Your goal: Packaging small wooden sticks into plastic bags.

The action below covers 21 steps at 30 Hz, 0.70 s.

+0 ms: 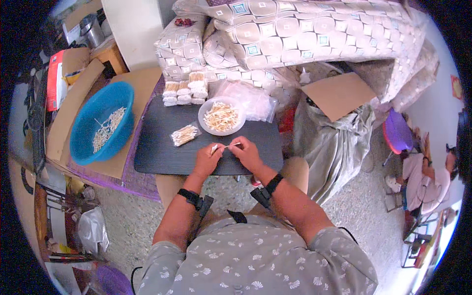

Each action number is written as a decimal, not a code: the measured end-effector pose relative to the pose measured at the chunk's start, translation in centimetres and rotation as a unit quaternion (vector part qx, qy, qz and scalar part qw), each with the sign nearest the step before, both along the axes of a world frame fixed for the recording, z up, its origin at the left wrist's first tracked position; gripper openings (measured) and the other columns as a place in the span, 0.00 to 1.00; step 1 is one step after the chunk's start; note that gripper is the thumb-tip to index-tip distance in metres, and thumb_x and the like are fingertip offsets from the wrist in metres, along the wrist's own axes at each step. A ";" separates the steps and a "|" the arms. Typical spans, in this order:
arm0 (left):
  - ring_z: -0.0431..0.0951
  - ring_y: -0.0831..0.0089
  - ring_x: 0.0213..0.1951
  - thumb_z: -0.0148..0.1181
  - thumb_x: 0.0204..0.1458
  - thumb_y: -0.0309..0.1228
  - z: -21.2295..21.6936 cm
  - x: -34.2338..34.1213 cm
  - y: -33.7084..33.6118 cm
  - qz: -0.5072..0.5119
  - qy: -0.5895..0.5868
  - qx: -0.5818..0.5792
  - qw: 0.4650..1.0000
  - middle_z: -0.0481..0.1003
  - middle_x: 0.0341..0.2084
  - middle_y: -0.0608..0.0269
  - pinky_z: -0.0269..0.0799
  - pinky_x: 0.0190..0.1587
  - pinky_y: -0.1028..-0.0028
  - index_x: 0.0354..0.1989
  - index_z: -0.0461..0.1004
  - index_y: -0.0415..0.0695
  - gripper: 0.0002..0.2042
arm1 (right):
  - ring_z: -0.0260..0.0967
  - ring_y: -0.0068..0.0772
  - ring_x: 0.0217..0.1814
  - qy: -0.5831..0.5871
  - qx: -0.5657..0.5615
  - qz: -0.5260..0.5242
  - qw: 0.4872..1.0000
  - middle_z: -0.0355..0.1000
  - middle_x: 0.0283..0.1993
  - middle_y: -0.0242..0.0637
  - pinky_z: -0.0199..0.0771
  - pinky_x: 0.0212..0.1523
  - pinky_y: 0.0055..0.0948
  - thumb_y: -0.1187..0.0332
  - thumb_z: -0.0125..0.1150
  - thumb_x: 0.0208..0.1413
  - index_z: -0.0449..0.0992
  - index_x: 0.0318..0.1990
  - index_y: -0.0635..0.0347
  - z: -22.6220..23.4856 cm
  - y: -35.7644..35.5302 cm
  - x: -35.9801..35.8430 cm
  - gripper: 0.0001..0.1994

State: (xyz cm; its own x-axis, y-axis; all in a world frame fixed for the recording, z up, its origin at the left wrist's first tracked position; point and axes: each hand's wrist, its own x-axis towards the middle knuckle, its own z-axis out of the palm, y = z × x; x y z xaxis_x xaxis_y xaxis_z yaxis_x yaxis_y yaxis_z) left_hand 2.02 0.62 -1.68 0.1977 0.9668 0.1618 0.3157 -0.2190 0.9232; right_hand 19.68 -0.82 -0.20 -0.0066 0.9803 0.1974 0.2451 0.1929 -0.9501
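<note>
Over the near part of a small black table [162,150], my two hands are close together. My left hand [209,160] is closed round a few cotton swabs [214,149], with white tips showing above the fingers. My right hand [248,155] pinches one end of a single cotton swab [227,146], which spans the gap to my left fingers. Just beyond them stands a white bowl [201,123] heaped with loose cotton swabs [220,116]. A clear bag of cotton swabs [185,135] lies left of the bowl.
Packed swab bundles [184,90] are stacked at the table's far left, beside clear plastic bags [253,101]. A blue basin [81,145] with more swabs sits on cardboard to the left. On the right stands a grey sack [332,142] topped with cardboard [339,96]. Another person [427,184] sits far right.
</note>
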 end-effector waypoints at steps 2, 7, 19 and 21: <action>0.75 0.71 0.27 0.58 0.52 0.34 0.0 0.2 -0.2 -0.003 0.025 0.041 0.999 0.76 0.23 0.60 0.70 0.31 0.72 0.36 0.76 0.41 0.10 | 0.69 0.25 0.32 0.056 -0.024 0.026 0.998 0.72 0.30 0.34 0.70 0.35 0.27 0.67 0.61 0.50 0.74 0.33 0.61 -0.2 0.2 0.0 0.07; 0.77 0.61 0.31 0.60 0.50 0.35 0.8 0.4 0.1 -0.024 0.147 0.084 0.985 0.76 0.26 0.54 0.70 0.34 0.67 0.32 0.75 0.41 0.10 | 0.68 0.22 0.30 0.024 0.009 0.046 0.999 0.71 0.29 0.32 0.69 0.34 0.25 0.66 0.61 0.51 0.74 0.33 0.60 -0.7 0.4 -0.1 0.08; 0.70 0.81 0.25 0.57 0.54 0.31 1.3 0.5 -0.5 0.000 -0.029 0.007 1.000 0.74 0.22 0.67 0.67 0.29 0.76 0.37 0.75 0.41 0.08 | 0.72 0.37 0.32 -0.017 0.004 0.042 0.999 0.73 0.31 0.38 0.71 0.33 0.34 0.66 0.55 0.55 0.69 0.36 0.58 -1.2 0.2 -0.5 0.06; 0.69 0.82 0.24 0.56 0.55 0.31 1.2 0.3 -0.5 0.001 -0.041 0.000 0.999 0.73 0.22 0.69 0.67 0.28 0.79 0.41 0.74 0.43 0.09 | 0.73 0.41 0.33 -0.078 0.040 0.035 0.996 0.74 0.32 0.40 0.71 0.35 0.36 0.66 0.55 0.55 0.70 0.36 0.57 -1.2 -0.1 -0.5 0.06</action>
